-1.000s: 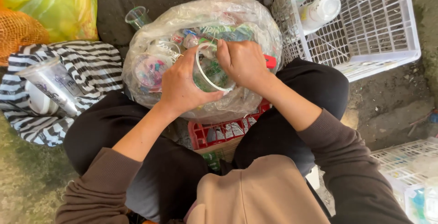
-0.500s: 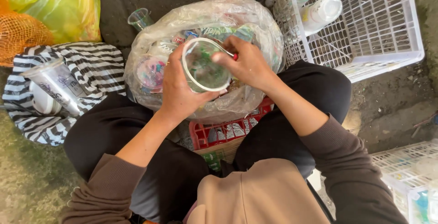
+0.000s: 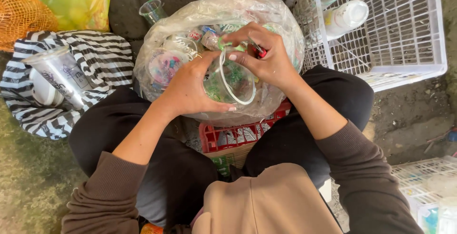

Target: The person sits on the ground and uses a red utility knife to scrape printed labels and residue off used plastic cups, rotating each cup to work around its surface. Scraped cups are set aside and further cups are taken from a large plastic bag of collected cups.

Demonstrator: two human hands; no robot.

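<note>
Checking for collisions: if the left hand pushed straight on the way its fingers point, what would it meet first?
Probably the right hand, just past the clear cup that the left hand grips; depth is unclear.

The left hand (image 3: 190,89) covers the near wall of the clear cup (image 3: 231,79), so its base cannot be seen. The right hand (image 3: 266,55) hides all but a tip of a small red thing (image 3: 261,52); what it is cannot be told. The contents of the plastic bag (image 3: 266,15) blur behind the film. The red crate (image 3: 228,136) at 6 o'clock is mostly under the bag and the legs. The orange net (image 3: 24,15) at 10 o'clock, the yellow bag (image 3: 71,0) at 11, the white crate (image 3: 404,34) at 2 and a second one (image 3: 423,186) at 4 are cut by the edges
</note>
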